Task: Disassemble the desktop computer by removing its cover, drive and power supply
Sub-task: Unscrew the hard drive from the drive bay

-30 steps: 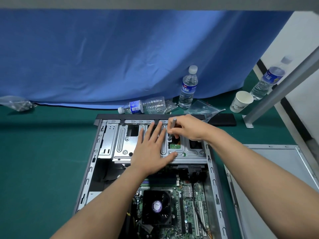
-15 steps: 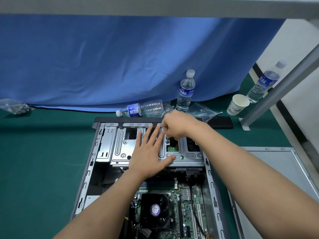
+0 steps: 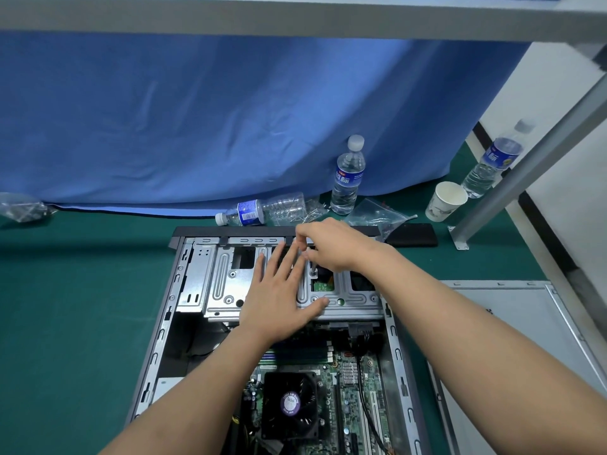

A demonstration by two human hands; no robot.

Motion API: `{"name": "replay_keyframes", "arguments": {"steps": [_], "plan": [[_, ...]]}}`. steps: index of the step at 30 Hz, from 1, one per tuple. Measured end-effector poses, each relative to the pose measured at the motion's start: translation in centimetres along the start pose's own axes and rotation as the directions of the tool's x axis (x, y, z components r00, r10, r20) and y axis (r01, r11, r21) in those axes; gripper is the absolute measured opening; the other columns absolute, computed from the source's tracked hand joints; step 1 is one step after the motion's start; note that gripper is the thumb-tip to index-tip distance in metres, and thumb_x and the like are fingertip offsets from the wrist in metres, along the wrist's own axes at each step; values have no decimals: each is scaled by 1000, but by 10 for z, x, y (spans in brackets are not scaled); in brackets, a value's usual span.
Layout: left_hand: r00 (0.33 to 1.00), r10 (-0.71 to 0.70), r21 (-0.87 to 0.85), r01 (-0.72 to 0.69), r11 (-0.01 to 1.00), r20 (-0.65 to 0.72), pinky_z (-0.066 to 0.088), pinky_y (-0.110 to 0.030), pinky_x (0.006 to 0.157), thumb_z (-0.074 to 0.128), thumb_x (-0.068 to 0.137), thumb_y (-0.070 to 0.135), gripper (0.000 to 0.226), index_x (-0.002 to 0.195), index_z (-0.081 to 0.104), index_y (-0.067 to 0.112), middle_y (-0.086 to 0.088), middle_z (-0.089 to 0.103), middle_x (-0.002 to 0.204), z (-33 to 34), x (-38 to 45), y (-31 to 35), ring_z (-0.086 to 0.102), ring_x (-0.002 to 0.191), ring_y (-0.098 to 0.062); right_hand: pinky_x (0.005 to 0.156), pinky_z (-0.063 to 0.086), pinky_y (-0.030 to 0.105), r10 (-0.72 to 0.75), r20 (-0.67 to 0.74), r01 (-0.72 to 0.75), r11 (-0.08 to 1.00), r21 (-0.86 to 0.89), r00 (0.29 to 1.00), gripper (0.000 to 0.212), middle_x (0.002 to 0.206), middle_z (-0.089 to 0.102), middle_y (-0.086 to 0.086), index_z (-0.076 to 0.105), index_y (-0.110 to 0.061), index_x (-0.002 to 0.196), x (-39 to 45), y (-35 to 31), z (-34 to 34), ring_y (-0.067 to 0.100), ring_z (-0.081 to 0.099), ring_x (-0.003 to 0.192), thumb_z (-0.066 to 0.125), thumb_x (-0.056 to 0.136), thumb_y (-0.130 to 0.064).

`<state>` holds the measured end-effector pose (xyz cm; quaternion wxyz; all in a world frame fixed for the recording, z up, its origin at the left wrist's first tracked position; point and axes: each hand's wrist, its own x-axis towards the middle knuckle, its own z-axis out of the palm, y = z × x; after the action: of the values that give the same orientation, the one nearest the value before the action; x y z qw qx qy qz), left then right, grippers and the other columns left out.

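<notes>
Your left hand (image 3: 279, 302) lies flat, fingers spread, on the silver perforated metal drive cage (image 3: 226, 284) of the open grey desktop computer case (image 3: 399, 353) on the green worktop (image 3: 75, 307). Just right of it, your right hand's (image 3: 331, 247) grip pinches a slim grey screwdriver (image 3: 313, 269), tip down on the cage. The pale metal side cover (image 3: 512, 326) lies right of your right forearm.
</notes>
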<state>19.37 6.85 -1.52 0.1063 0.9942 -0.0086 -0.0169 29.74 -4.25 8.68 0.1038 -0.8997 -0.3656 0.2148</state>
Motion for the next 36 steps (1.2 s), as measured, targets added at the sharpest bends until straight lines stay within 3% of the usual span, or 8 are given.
{"name": "replay_keyframes", "arguments": {"steps": [5,7,10,13,20,24,28,36], "plan": [[1000,3,4,-3,1000,-2,-14,-42,117,10,79,81,93,153,0,26,8,-11,160,0,0,0,-24,143,-11,66,39,33,3,65,-3,1000,0,998,6,88,53,2,51,-19,89,0,0,-3,25,52,89,52,87,-13],[1000,2,13,-2,1000,-2,-14,-42,117,9,79,81,93,153,0,26,8,-12,160,0,0,0,-24,143,-11,65,38,33,37,10,-36,999,-23,999,1,88,54,1,51,-18,88,-1,-1,1,25,53,86,51,88,-18],[1000,3,16,-2,1000,-7,-14,-41,117,8,78,82,95,153,1,25,8,-11,160,1,0,0,-22,143,-12,67,34,33,75,-137,-89,991,-96,988,17,91,55,4,55,-16,96,-3,-4,10,27,52,85,45,96,-29],[1000,2,12,-2,1000,-8,-14,-42,117,8,77,81,94,153,0,26,7,-9,160,1,-1,0,-22,144,-11,67,33,34,42,-185,-70,987,-145,982,16,100,60,11,54,-13,107,-2,-8,17,33,56,94,45,94,-17],[1000,0,6,0,1000,5,-14,-42,117,8,77,82,94,153,0,27,8,-17,159,0,0,0,-26,142,-11,65,35,32,-50,-46,50,999,5,998,18,69,40,-6,54,-17,108,-4,5,2,22,44,78,55,90,-18],[1000,-3,9,3,1000,4,-14,-42,117,12,79,81,93,153,0,26,9,-15,159,0,0,-1,-26,142,-9,65,34,31,-4,-50,4,1000,8,999,7,82,53,1,53,-19,95,-5,7,5,24,49,79,54,90,-24],[1000,-6,15,6,1000,7,-13,-42,117,12,79,81,94,153,-2,25,7,-14,159,-1,0,0,-24,143,-11,69,36,34,100,-178,-111,992,-56,979,20,100,60,9,57,-18,97,-2,7,15,31,55,93,46,95,-35],[1000,-4,7,4,1000,19,-16,-42,117,11,79,81,93,152,-7,26,8,-20,157,0,1,-1,-27,142,-11,65,38,32,-60,-21,61,996,64,998,16,77,51,0,53,-20,100,-4,14,6,21,48,80,58,86,-14]]}}
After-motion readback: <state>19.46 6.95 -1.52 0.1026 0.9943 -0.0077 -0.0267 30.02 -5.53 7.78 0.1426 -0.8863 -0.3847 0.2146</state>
